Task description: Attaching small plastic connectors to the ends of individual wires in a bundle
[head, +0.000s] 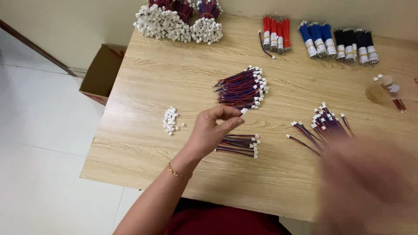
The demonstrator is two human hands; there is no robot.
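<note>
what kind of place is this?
Likely a small wire-harness assembly bench, hand work. Sorted bundles of red, blue and black wires, a pile of loose white connector housings, and the left hand pinching a white connector.

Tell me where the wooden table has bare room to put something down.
Bare wood lies left of the small heap of white plastic connectors, and between the white-tipped bundles at the back and the central pile of red-blue wires. It is crowded around the left hand and blurred right hand.

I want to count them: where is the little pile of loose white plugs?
In the head view, the white plugs lie on the table, left of the left hand and far from the wire bundles.
</note>
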